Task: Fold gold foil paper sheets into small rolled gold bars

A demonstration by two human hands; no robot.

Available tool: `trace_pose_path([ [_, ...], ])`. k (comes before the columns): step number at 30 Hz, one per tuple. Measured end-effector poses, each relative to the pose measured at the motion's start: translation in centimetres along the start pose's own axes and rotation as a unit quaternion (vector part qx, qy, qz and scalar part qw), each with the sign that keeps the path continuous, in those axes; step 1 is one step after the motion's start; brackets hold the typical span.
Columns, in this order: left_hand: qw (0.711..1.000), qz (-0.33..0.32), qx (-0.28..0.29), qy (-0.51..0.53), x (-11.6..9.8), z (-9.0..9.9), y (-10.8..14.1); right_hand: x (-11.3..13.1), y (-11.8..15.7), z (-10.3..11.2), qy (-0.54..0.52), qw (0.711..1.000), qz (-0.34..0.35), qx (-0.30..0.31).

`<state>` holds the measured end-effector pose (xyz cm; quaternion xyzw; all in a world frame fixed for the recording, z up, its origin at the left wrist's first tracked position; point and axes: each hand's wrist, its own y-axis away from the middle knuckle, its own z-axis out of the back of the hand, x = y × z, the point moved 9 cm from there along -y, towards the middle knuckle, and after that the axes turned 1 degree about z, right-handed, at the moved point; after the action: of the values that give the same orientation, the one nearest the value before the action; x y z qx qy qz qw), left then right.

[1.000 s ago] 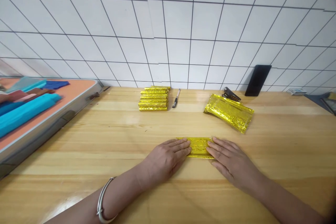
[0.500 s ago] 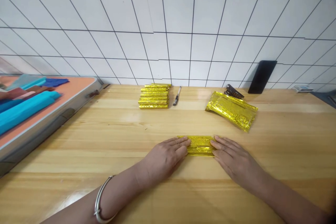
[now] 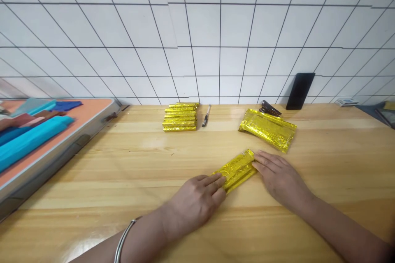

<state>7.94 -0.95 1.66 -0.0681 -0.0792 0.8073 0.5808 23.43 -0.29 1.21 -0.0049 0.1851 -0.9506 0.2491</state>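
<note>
A folded strip of shiny gold foil (image 3: 239,169) lies tilted on the wooden table, its right end farther back. My left hand (image 3: 200,197) rests on the strip's left end, fingers pressed together over it. At the other end, my right hand (image 3: 279,172) touches the edge with its fingertips; the fingers lie close together and the thumb is hidden. Behind, a row of several narrow gold foil rolls (image 3: 180,118) sits near the wall. Flat gold foil sheets (image 3: 268,129) lie stacked to the right.
A pen (image 3: 206,116) lies beside the rolls. A black clip (image 3: 270,109) touches the flat foil stack. A black phone (image 3: 300,91) leans on the tiled wall. At the left stands an orange-topped board (image 3: 92,109) with blue and pink material (image 3: 37,135).
The foil strip has turned from level to slanted, its right end moving away and its left end nearer. My left hand has come nearer with it. The view has shifted slightly.
</note>
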Motion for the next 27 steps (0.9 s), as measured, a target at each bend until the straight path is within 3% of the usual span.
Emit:
trace_pose_path([
  [2, 1.000, -0.002, 0.009, -0.023, -0.8, 0.0, -0.1, 1.6, -0.1, 0.6, -0.012, 1.000, 0.014, 0.010],
  [7, 0.998, 0.002, 0.028, -0.047, -1.8, 0.0, -0.1, 5.9, -0.1, 0.1, -0.118, 0.984, 0.058, 0.120],
  [11, 0.998, 0.033, 0.038, -0.035, -2.0, 0.1, 0.0, 6.4, 0.2, -0.9, -0.171, 0.967, 0.059, 0.179],
  [18, 0.990, 0.058, 0.128, 0.005, -2.9, -0.6, 0.5, 6.2, 0.4, -0.7, -0.166, 0.963, 0.056, 0.204],
  [27, 0.993, 0.053, 0.109, 0.010, -3.0, 0.3, 0.4, 7.2, -3.3, -1.0, -0.209, 0.958, 0.065, 0.185],
])
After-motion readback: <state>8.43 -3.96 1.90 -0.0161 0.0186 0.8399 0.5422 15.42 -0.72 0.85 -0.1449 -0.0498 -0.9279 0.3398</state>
